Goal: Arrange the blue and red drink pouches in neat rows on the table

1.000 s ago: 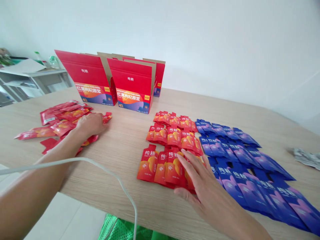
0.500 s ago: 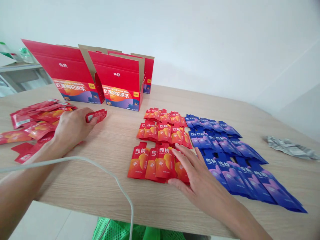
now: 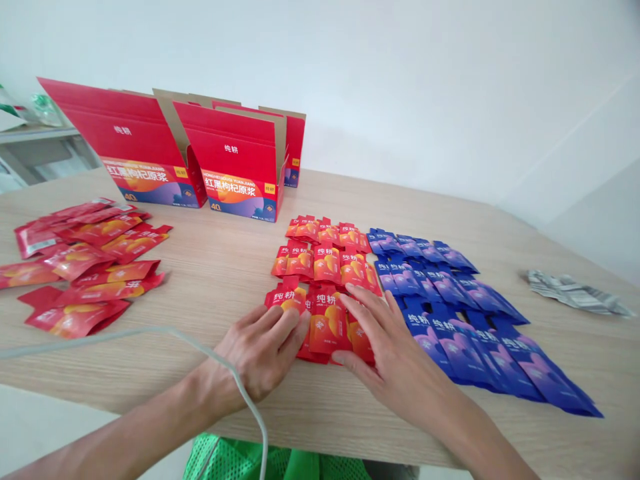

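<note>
Red-orange sachets (image 3: 327, 319) lie in three overlapping rows on the wooden table. My left hand (image 3: 265, 343) is closed on a red sachet (image 3: 287, 298) at the left end of the nearest row, its fingers covering the lower part. My right hand (image 3: 387, 337) rests over that row's right end, fingers spread and partly hiding the sachets there. Right of the red rows lie three rows of blue-purple sachets (image 3: 465, 347). A loose heap of red sachets (image 3: 80, 257) is at the far left.
Open red cartons (image 3: 240, 190) stand at the back left of the table (image 3: 200, 267). A white cable (image 3: 200, 341) arches over my left forearm. A crumpled striped wrapper (image 3: 575, 293) lies at the right. Green mesh fabric (image 3: 280, 463) shows below the front edge.
My left hand has moved right and nearer, from beside the loose heap to the nearest red row, with a red sachet. My right hand has barely moved.
</note>
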The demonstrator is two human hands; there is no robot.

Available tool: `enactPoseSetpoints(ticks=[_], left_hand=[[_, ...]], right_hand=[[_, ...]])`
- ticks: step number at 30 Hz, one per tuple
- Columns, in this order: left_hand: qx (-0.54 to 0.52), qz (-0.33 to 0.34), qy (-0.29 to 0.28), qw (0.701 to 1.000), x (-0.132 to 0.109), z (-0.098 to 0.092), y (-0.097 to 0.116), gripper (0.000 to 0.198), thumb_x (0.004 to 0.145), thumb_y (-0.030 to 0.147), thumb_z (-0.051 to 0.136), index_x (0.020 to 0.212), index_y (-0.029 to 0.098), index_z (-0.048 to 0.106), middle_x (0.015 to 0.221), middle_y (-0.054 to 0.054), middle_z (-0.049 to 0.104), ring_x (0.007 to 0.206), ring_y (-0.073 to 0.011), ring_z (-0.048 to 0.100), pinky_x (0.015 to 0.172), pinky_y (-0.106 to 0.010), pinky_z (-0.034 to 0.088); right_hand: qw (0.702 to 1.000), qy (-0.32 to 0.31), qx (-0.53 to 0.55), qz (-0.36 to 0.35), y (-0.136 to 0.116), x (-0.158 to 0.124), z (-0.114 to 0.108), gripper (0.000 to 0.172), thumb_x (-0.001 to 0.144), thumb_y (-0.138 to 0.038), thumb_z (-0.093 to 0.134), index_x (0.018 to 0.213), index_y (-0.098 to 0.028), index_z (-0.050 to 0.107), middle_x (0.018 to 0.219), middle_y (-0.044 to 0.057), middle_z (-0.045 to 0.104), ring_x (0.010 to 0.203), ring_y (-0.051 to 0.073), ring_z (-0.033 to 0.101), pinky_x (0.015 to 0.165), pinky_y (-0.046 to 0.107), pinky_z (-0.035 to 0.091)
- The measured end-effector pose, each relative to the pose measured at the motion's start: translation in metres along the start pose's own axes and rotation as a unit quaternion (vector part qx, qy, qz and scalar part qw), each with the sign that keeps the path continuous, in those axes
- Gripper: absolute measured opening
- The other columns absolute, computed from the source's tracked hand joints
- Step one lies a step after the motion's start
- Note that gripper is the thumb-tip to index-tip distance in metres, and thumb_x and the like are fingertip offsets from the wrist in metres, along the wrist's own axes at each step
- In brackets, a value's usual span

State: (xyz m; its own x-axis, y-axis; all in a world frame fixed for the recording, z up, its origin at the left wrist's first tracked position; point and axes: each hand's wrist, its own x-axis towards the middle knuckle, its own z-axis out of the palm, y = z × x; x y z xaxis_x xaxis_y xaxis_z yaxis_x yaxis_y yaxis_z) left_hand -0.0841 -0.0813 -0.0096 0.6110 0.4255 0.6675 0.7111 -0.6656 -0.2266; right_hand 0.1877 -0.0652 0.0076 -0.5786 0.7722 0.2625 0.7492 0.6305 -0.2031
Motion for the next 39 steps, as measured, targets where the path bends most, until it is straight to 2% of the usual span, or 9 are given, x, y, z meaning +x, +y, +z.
enactPoseSetpoints(ticks=[9,13,18,20,24,31,35,37,39], left_hand=[[0.012,0.052,-0.033,0.998,0.004,0.006,-0.005,0.027,0.11,0.011,0.042,0.123,0.007,0.065,0.1,-0.012,0.073,0.079,-0.0221,0.065,0.064,-0.036,0.055],[0.011,0.056,-0.071,0.996,0.001,0.009,-0.005,0.031,0.109,0.011,0.045,0.133,0.006,0.064,0.109,-0.015,0.073,0.086,-0.0247,0.067,0.069,-0.037,0.057],[-0.02,0.03,-0.103,0.994,-0.008,0.012,-0.004,0.042,0.113,0.04,0.052,0.139,0.009,0.062,0.122,-0.018,0.072,0.1,-0.0292,0.07,0.084,-0.043,0.06],[-0.022,0.012,-0.104,0.994,-0.01,0.013,-0.004,0.041,0.113,0.041,0.052,0.139,0.011,0.063,0.128,-0.019,0.072,0.102,-0.0294,0.071,0.086,-0.044,0.061],[-0.026,0.003,-0.085,0.996,-0.01,0.013,-0.004,0.032,0.113,0.03,0.048,0.133,0.012,0.066,0.129,-0.018,0.072,0.098,-0.0281,0.071,0.082,-0.043,0.063],[-0.047,-0.01,-0.078,0.996,-0.009,0.011,-0.003,0.032,0.111,0.035,0.054,0.127,0.01,0.069,0.115,-0.016,0.073,0.093,-0.0268,0.07,0.078,-0.041,0.063],[-0.021,-0.053,-0.076,0.995,-0.019,-0.004,-0.026,0.03,0.109,0.029,0.055,0.131,0.013,0.069,0.116,-0.017,0.074,0.099,-0.0282,0.072,0.08,-0.042,0.061],[0.025,-0.123,-0.105,0.987,-0.027,-0.019,-0.052,0.034,0.109,0.028,0.054,0.138,0.015,0.067,0.123,-0.019,0.075,0.109,-0.0314,0.073,0.087,-0.046,0.061],[0.086,-0.229,-0.169,0.955,-0.038,-0.038,-0.084,0.044,0.107,0.032,0.054,0.147,0.015,0.063,0.136,-0.023,0.072,0.125,-0.0382,0.069,0.099,-0.053,0.059]], right_hand=[[1.0,0.006,-0.003,0.016,0.009,-0.008,0.009,0.066,0.109,-0.048,0.061,0.168,-0.022,0.044,0.174,0.016,0.043,0.163,0.034,0.04,0.135,0.068,0.028],[1.0,0.0,0.004,0.017,0.006,-0.004,0.01,0.069,0.108,-0.047,0.064,0.169,-0.026,0.043,0.174,0.015,0.043,0.163,0.034,0.04,0.136,0.068,0.027],[1.0,-0.006,0.008,0.02,0.006,-0.003,0.011,0.069,0.107,-0.045,0.065,0.17,-0.026,0.043,0.175,0.014,0.043,0.164,0.034,0.039,0.136,0.068,0.028],[1.0,-0.009,0.011,0.021,0.007,-0.003,0.011,0.07,0.107,-0.045,0.065,0.17,-0.027,0.042,0.175,0.014,0.042,0.164,0.035,0.039,0.136,0.068,0.027],[1.0,-0.015,0.01,0.026,0.007,-0.003,0.011,0.068,0.108,-0.045,0.063,0.17,-0.027,0.043,0.175,0.013,0.042,0.164,0.034,0.038,0.136,0.067,0.028],[1.0,0.008,0.003,0.009,0.011,-0.006,0.019,0.067,0.109,-0.047,0.061,0.17,-0.028,0.042,0.174,0.014,0.044,0.163,0.035,0.041,0.135,0.071,0.025],[1.0,0.029,0.004,-0.006,0.018,-0.01,0.023,0.069,0.11,-0.052,0.058,0.172,-0.03,0.038,0.173,0.012,0.045,0.162,0.036,0.042,0.135,0.071,0.027],[0.999,0.035,0.002,-0.01,0.02,-0.01,0.025,0.069,0.11,-0.054,0.057,0.172,-0.031,0.038,0.173,0.012,0.045,0.162,0.036,0.042,0.135,0.071,0.028],[0.999,0.035,0.0,-0.01,0.021,-0.011,0.026,0.068,0.111,-0.055,0.055,0.172,-0.031,0.038,0.173,0.012,0.045,0.162,0.036,0.042,0.135,0.071,0.028]])
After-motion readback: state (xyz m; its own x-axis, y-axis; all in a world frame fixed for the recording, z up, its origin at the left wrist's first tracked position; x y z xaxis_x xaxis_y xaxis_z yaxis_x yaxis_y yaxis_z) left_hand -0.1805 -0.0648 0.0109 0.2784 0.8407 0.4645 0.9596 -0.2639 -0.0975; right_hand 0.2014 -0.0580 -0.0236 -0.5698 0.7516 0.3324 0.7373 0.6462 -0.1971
